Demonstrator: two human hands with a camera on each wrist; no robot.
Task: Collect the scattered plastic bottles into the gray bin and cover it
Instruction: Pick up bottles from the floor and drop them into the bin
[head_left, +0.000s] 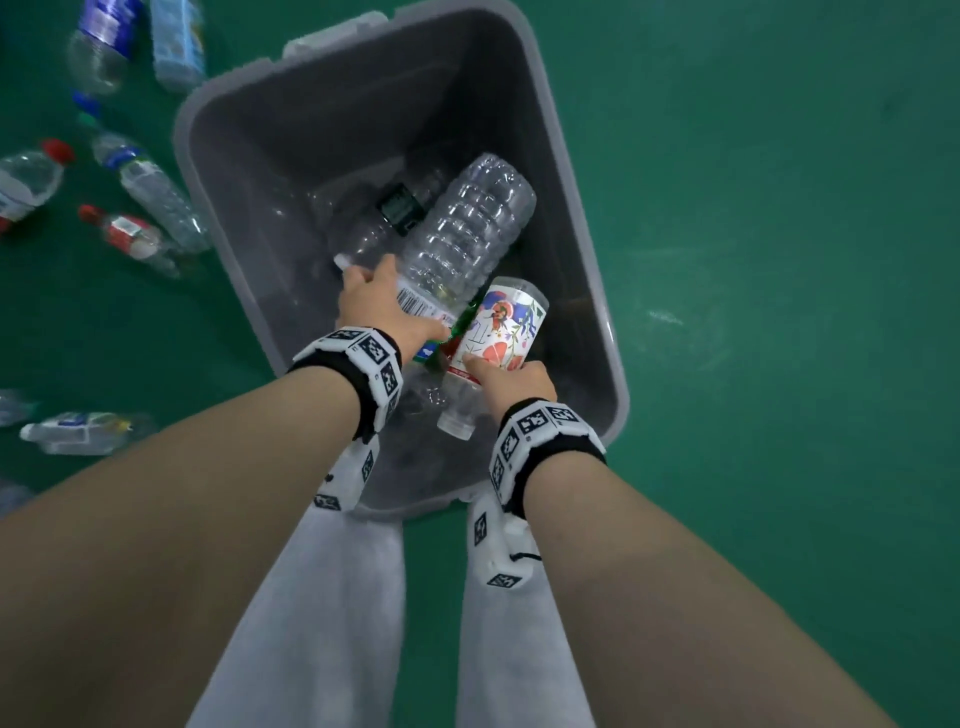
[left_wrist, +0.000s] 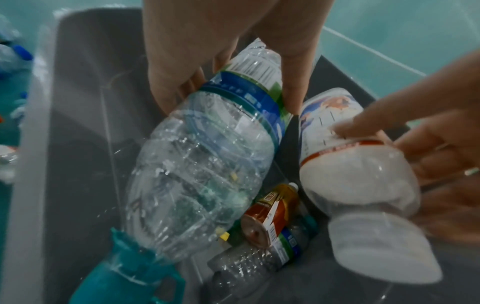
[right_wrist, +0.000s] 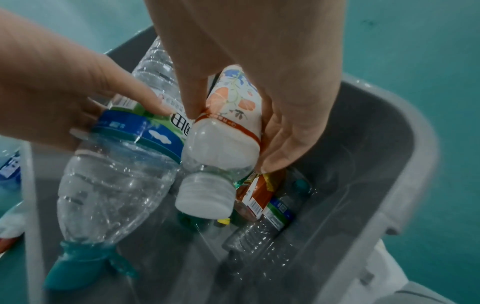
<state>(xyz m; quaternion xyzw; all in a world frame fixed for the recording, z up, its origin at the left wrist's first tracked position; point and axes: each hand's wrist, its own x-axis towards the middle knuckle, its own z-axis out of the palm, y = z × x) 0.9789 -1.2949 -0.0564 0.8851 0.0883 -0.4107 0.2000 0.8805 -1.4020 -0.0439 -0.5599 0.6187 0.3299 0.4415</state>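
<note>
The gray bin (head_left: 291, 130) stands on the green floor in front of me. My left hand (head_left: 389, 304) grips a large clear bottle (head_left: 467, 223) around its blue-green label, neck down, with its teal cap (left_wrist: 124, 273) low inside the bin. My right hand (head_left: 511, 379) grips a floral-labelled bottle (head_left: 506, 322) near its shoulder, white cap (right_wrist: 205, 199) pointing down into the bin. The two bottles touch side by side. Beneath them lie an orange-labelled bottle (left_wrist: 270, 209), a small clear bottle (left_wrist: 259, 259) and a dark-labelled bottle (head_left: 395, 213).
Several bottles lie scattered on the floor left of the bin: a clear one (head_left: 150, 192), a red-capped one (head_left: 124, 234), another (head_left: 31, 182), one at far left (head_left: 78, 431). A light blue pack (head_left: 179, 41) lies at top left. My legs (head_left: 337, 623) stand at the bin's near edge.
</note>
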